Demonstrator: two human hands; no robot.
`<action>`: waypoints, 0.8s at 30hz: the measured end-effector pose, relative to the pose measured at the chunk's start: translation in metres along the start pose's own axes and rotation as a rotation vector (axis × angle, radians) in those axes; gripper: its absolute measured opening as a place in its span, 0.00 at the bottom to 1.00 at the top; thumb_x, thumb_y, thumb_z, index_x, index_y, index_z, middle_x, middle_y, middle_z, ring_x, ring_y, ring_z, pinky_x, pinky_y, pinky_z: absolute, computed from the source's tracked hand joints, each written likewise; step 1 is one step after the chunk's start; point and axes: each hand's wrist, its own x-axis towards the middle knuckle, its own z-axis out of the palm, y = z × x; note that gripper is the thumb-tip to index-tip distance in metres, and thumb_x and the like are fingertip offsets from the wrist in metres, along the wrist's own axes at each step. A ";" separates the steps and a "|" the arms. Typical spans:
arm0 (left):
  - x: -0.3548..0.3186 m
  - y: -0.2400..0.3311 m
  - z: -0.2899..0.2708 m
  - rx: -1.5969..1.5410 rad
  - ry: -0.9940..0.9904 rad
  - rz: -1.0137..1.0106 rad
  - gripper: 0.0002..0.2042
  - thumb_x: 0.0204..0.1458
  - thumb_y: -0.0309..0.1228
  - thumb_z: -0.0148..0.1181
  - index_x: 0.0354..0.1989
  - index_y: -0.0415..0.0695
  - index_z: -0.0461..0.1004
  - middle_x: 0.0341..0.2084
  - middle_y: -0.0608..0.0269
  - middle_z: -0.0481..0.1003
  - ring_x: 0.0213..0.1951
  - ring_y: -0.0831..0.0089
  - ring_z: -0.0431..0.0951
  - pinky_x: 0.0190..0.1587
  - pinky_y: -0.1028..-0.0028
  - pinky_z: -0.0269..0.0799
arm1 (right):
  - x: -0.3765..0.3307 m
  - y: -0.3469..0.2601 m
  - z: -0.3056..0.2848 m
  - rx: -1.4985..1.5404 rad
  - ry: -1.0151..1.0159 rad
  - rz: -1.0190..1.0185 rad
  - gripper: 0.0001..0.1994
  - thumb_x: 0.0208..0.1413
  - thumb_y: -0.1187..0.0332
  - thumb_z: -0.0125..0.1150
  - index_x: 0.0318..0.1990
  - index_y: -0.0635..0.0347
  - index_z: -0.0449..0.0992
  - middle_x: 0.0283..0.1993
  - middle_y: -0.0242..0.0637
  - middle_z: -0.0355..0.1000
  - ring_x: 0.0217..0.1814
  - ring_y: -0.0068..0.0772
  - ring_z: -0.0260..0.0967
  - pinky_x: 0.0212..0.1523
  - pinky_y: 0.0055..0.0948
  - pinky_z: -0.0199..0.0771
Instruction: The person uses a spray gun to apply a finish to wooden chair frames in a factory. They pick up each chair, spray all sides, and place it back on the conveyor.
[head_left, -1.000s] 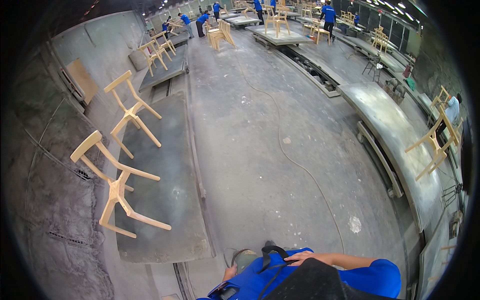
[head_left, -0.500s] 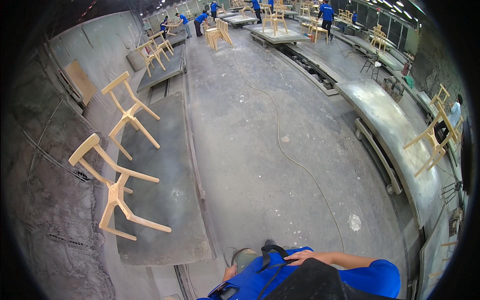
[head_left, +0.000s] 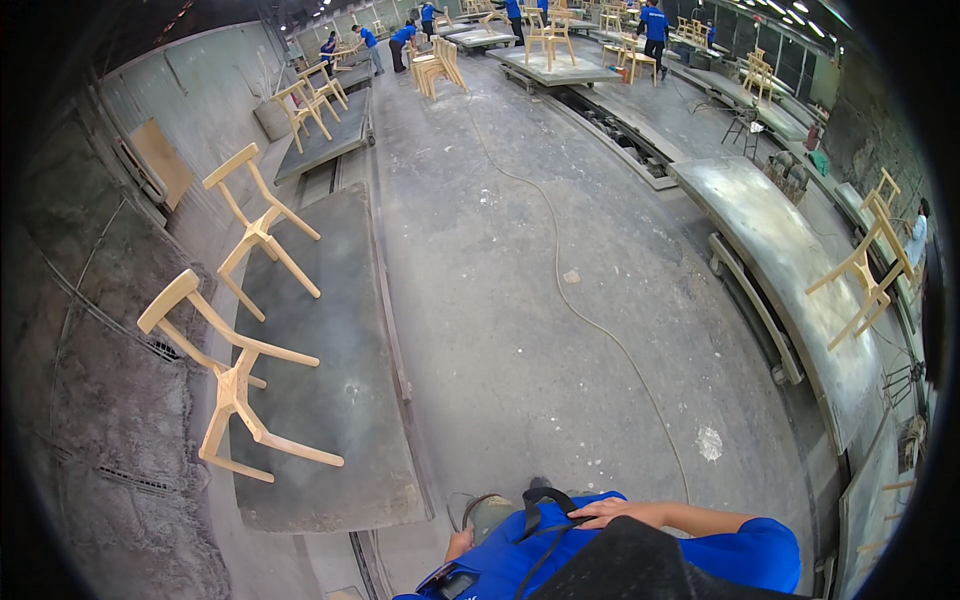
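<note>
My right hand [head_left: 607, 513] lies against the front of my blue shirt [head_left: 735, 552], fingers stretched out beside a black strap [head_left: 533, 511]. Low at my left side hangs my left hand [head_left: 459, 544]; its fingers are mostly hidden, and a thin curved hose or cable [head_left: 456, 508] shows just above it. Nearest on the left is a pale wooden chair frame [head_left: 233, 388], without a seat, standing on a low grey platform [head_left: 350, 440]. A second chair frame [head_left: 258, 228] of the same kind stands behind it. Neither hand touches the chairs.
A long cable [head_left: 560, 275] runs along the concrete floor. To the right, another grey platform [head_left: 745, 205] carries a chair frame [head_left: 862, 268]. Rail channels [head_left: 610, 130] cut the floor. Several people in blue shirts, one person [head_left: 654, 30] among them, are among chairs farther back.
My hands and the near chairs stay essentially in place. At the far right, the person in light clothing has shifted slightly behind the chair.
</note>
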 end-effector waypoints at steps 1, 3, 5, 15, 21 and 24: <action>-0.001 0.000 0.000 -0.001 -0.002 -0.001 0.24 0.56 0.48 0.63 0.22 0.36 0.74 0.15 0.57 0.71 0.16 0.65 0.72 0.19 0.63 0.66 | 0.000 -0.001 -0.001 -0.007 -0.001 0.002 0.39 0.57 0.50 0.61 0.75 0.46 0.56 0.80 0.43 0.44 0.82 0.51 0.40 0.75 0.54 0.41; -0.002 0.001 0.000 0.002 0.001 0.001 0.24 0.56 0.48 0.63 0.21 0.36 0.74 0.15 0.57 0.71 0.16 0.65 0.72 0.19 0.63 0.66 | 0.000 -0.002 -0.003 -0.012 -0.001 0.000 0.38 0.57 0.50 0.61 0.75 0.46 0.56 0.80 0.43 0.44 0.82 0.51 0.40 0.75 0.54 0.41; -0.004 0.003 0.000 0.005 0.002 0.004 0.24 0.56 0.47 0.63 0.21 0.36 0.74 0.15 0.57 0.71 0.16 0.65 0.72 0.19 0.63 0.65 | 0.000 -0.003 -0.004 -0.011 -0.001 -0.010 0.38 0.58 0.50 0.61 0.75 0.46 0.56 0.81 0.43 0.44 0.82 0.51 0.40 0.74 0.54 0.41; -0.012 0.009 0.000 0.016 0.007 0.011 0.23 0.56 0.47 0.63 0.21 0.37 0.74 0.14 0.58 0.70 0.15 0.66 0.71 0.18 0.63 0.64 | -0.001 -0.005 -0.008 0.014 0.002 -0.025 0.38 0.59 0.51 0.60 0.74 0.46 0.56 0.81 0.43 0.43 0.82 0.51 0.40 0.74 0.54 0.41; -0.015 0.015 -0.001 0.033 0.013 0.016 0.23 0.56 0.47 0.63 0.21 0.37 0.73 0.14 0.58 0.70 0.15 0.67 0.70 0.18 0.63 0.63 | -0.001 -0.006 -0.012 0.019 0.005 -0.039 0.38 0.59 0.50 0.60 0.75 0.46 0.55 0.81 0.43 0.43 0.82 0.51 0.41 0.74 0.54 0.42; -0.025 0.024 -0.002 0.054 0.016 0.023 0.23 0.56 0.47 0.63 0.21 0.37 0.73 0.14 0.59 0.70 0.15 0.67 0.70 0.18 0.63 0.63 | -0.001 -0.006 -0.013 0.007 -0.001 -0.034 0.37 0.59 0.50 0.60 0.74 0.46 0.55 0.80 0.44 0.43 0.81 0.51 0.41 0.74 0.54 0.42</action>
